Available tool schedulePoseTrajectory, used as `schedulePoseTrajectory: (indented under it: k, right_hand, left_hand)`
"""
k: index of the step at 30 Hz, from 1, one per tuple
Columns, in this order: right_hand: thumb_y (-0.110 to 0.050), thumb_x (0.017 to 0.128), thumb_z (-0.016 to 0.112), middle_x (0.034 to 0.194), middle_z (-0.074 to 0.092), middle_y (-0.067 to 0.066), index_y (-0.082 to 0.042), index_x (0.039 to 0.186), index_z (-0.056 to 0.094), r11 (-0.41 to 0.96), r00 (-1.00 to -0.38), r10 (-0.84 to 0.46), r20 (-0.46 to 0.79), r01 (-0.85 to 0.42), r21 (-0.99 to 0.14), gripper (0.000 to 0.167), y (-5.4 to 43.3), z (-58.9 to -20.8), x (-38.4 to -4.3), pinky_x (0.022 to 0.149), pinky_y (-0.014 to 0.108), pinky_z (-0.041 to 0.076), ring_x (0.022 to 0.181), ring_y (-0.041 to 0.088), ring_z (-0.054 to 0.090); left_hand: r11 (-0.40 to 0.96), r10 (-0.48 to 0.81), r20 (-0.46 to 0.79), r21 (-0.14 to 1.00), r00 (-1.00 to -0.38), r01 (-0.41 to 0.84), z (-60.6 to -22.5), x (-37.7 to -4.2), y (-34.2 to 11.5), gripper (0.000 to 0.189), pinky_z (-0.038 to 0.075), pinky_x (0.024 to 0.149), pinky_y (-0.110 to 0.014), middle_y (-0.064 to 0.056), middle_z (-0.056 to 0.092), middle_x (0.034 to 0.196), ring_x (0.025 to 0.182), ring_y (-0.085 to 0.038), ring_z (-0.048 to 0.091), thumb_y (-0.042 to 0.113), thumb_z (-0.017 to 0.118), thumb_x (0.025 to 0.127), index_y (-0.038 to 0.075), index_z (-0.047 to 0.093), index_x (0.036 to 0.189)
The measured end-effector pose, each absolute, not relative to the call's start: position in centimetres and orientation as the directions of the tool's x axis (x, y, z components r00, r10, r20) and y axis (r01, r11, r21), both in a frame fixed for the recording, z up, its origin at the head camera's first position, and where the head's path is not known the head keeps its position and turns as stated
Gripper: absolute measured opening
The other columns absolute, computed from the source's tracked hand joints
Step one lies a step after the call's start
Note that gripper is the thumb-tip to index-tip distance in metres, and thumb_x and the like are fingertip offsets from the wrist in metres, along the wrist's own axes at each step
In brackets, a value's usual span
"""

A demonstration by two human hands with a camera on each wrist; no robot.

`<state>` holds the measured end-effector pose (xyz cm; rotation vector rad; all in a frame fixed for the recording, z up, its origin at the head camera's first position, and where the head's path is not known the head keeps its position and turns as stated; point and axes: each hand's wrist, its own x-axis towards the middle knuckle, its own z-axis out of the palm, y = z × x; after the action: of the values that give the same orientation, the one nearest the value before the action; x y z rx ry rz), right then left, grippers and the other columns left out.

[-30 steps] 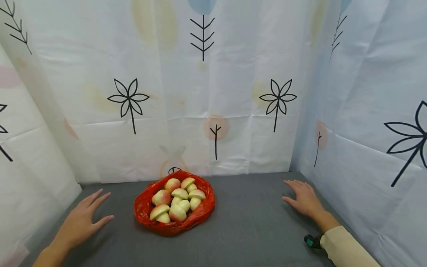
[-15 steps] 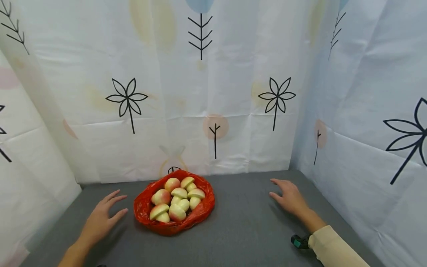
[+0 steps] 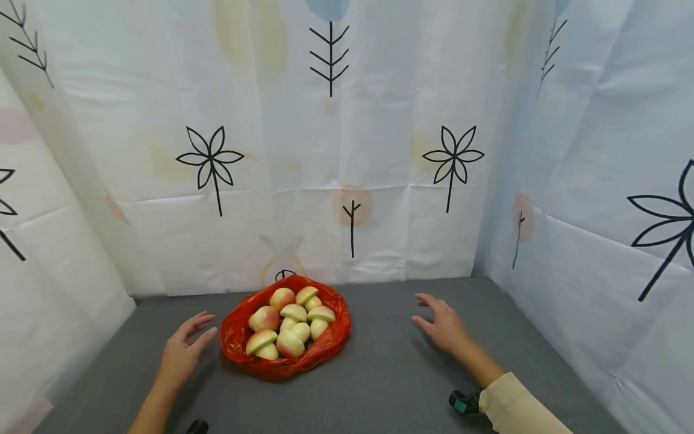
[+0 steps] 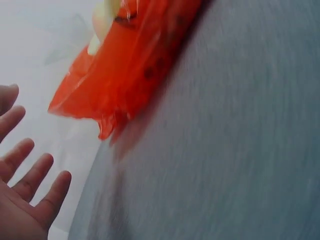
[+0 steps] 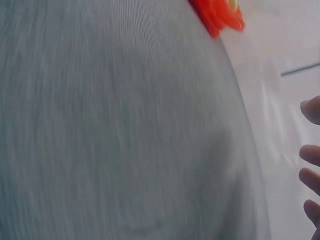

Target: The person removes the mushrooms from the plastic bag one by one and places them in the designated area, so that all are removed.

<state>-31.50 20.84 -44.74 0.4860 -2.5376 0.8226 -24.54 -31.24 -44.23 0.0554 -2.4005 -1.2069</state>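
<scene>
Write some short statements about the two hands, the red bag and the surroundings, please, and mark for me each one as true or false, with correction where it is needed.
1. The left hand is nearer to the red bag than the right hand is. True.
2. The red bag is tied shut. False: it is open, and mushroom-shaped pieces show inside.
3. The red bag rests on the grey table. True.
4. The right hand holds a piece from the bag. False: it holds nothing.
5. A beige sleeve shows on the right arm. True.
6. The cloth behind the table is plain black. False: it is whitish, with dark plant drawings.
</scene>
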Motion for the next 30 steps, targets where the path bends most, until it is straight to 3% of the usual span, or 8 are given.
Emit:
schedulePoseTrajectory:
  k: [4, 7, 12, 16, 20, 26, 30]
  right_hand:
    - [-0.016, 0.085, 0.076, 0.117, 0.066, 0.01, -0.006, 0.132, 0.056, 0.725, -0.85, -0.202, 0.487, -0.464, -0.51, 0.052, 19.4, -45.0, -31.4, 0.089, 0.055, 0.045, 0.109, 0.034, 0.058]
    - [-0.017, 0.085, 0.075, 0.117, 0.066, 0.008, -0.007, 0.132, 0.057, 0.698, -0.853, -0.209, 0.478, -0.472, -0.538, 0.051, 18.4, -45.3, -31.3, 0.089, 0.055, 0.045, 0.11, 0.033, 0.058]
    - [-0.015, 0.085, 0.075, 0.115, 0.068, 0.007, -0.007, 0.131, 0.058, 0.648, -0.868, -0.2, 0.455, -0.465, -0.603, 0.049, 16.9, -45.6, -30.8, 0.089, 0.054, 0.045, 0.111, 0.033, 0.058]
    - [-0.015, 0.087, 0.074, 0.115, 0.068, 0.009, -0.006, 0.13, 0.058, 0.563, -0.892, -0.179, 0.416, -0.44, -0.7, 0.046, 15.5, -45.5, -30.4, 0.092, 0.053, 0.045, 0.112, 0.031, 0.059]
    - [-0.013, 0.088, 0.073, 0.114, 0.068, 0.013, -0.004, 0.127, 0.059, 0.46, -0.915, -0.136, 0.379, -0.397, -0.794, 0.042, 14.1, -45.5, -30.4, 0.094, 0.051, 0.045, 0.109, 0.03, 0.062]
    - [-0.013, 0.087, 0.074, 0.116, 0.066, 0.018, -0.002, 0.126, 0.059, 0.387, -0.914, -0.152, 0.376, -0.405, -0.829, 0.043, 12.3, -45.7, -30.5, 0.094, 0.052, 0.045, 0.108, 0.032, 0.062]
    - [-0.011, 0.087, 0.073, 0.118, 0.065, 0.02, -0.002, 0.125, 0.059, 0.357, -0.917, -0.152, 0.368, -0.398, -0.845, 0.042, 10.9, -45.9, -30.8, 0.095, 0.052, 0.044, 0.109, 0.032, 0.061]
  left_hand:
    - [0.495, -0.324, 0.233, 0.868, -0.917, 0.046, -44.2, -24.6, -30.5, 0.048, 0.049, 0.088, -0.03, -0.018, 0.045, 0.144, 0.121, -0.031, 0.05, 0.038, 0.054, 0.099, 0.006, 0.054, 0.135]
    - [0.35, -0.343, 0.109, 0.936, -0.933, -0.019, -44.4, -24.8, -30.0, 0.052, 0.049, 0.081, -0.018, -0.017, 0.042, 0.147, 0.121, -0.027, 0.047, 0.04, 0.051, 0.1, 0.006, 0.049, 0.14]
    - [0.151, -0.323, -0.003, 0.987, -0.946, -0.055, -44.7, -25.2, -29.2, 0.056, 0.049, 0.088, -0.022, -0.015, 0.035, 0.15, 0.128, -0.024, 0.038, 0.039, 0.048, 0.101, 0.005, 0.041, 0.145]
    - [0.068, -0.369, -0.017, 0.997, -0.929, -0.045, -44.9, -25.5, -28.6, 0.052, 0.047, 0.082, -0.016, -0.012, 0.039, 0.145, 0.121, -0.018, 0.041, 0.034, 0.051, 0.101, 0.004, 0.042, 0.143]
    - [0.06, -0.404, -0.001, 0.998, -0.915, -0.028, -44.9, -25.6, -28.2, 0.05, 0.046, 0.077, -0.011, -0.014, 0.04, 0.144, 0.112, -0.012, 0.045, 0.029, 0.053, 0.101, 0.002, 0.043, 0.141]
    - [0.1, -0.402, 0.014, 0.995, -0.916, -0.029, -45.0, -25.5, -28.1, 0.048, 0.045, 0.076, -0.008, -0.016, 0.038, 0.147, 0.124, -0.021, 0.04, 0.025, 0.056, 0.1, 0.003, 0.045, 0.14]
    - [0.084, -0.399, 0.006, 0.996, -0.917, -0.03, -45.1, -25.5, -28.5, 0.048, 0.046, 0.084, -0.013, -0.012, 0.038, 0.147, 0.122, -0.019, 0.041, 0.024, 0.058, 0.099, 0.006, 0.045, 0.141]
